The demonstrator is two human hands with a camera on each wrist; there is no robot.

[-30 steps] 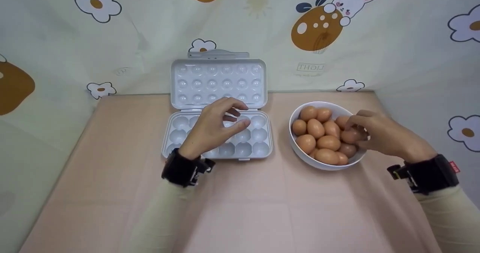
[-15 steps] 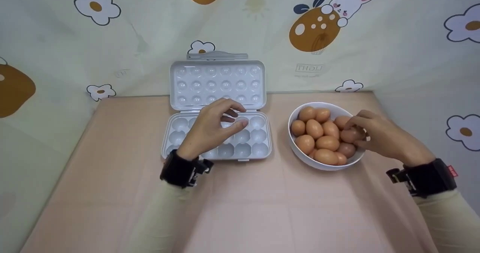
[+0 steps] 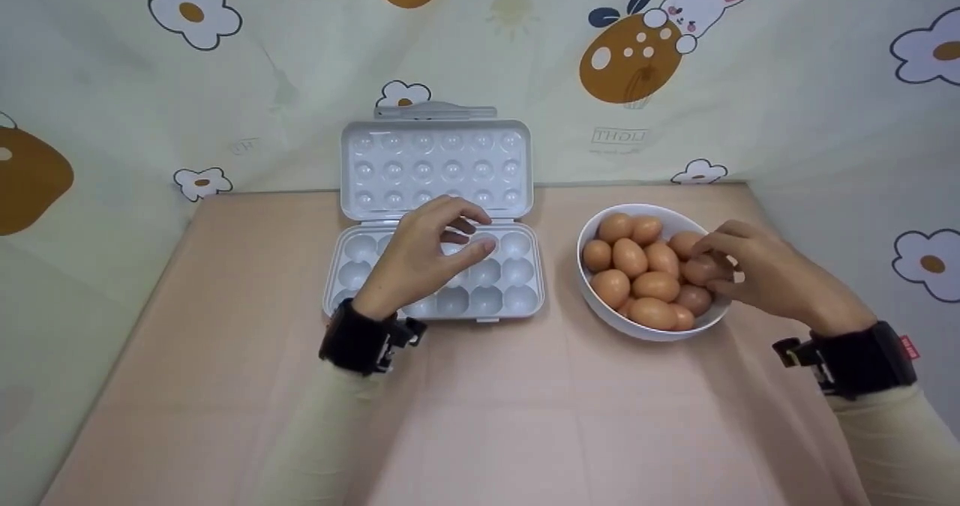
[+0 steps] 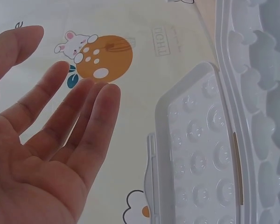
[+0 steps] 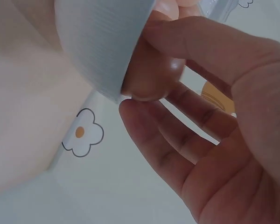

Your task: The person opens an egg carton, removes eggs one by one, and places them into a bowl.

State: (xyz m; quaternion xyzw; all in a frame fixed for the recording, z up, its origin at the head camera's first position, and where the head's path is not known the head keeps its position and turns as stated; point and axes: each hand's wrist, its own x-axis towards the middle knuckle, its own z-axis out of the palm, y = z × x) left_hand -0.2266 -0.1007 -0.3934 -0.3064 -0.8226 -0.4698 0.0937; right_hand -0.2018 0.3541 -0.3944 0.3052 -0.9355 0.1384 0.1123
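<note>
**One hand at the bowl, the other waiting over the tray**

A pale cloth printed with flowers, rabbits and spotted eggs hangs behind and to both sides, and a pinkish table [image 3: 480,416] runs out beneath the person's arms. Black wrist straps sit at the ends of cream sleeves.

The right hand [image 3: 757,270] reaches into the far side of a white bowl [image 3: 600,296] heaped with brown eggs. Its thumb and fingers curl round one egg [image 3: 701,270] at the bowl's edge nearest that hand; the right wrist view shows the egg pinched against the rim between thumb and forefinger, lying in the bowl and not lifted clear. Taking the egg closest to the wrist seems sensible, since the hand need not cross the pile.

The left hand [image 3: 420,258] hovers over the open egg tray [image 3: 517,296], which lies directly beneath and beyond it. The fingers are loose and spread, gripping nothing; the left wrist view shows the palm open, fingers nearly straight, with the tray's cups off to one side. The lid [image 3: 436,165] stands propped up past the fingertips against the cloth, leaving the visible cups free from above; those I can see hold nothing, though the hand covers several. The bowl sits just beside the tray, between the two hands, a short carry.
</note>
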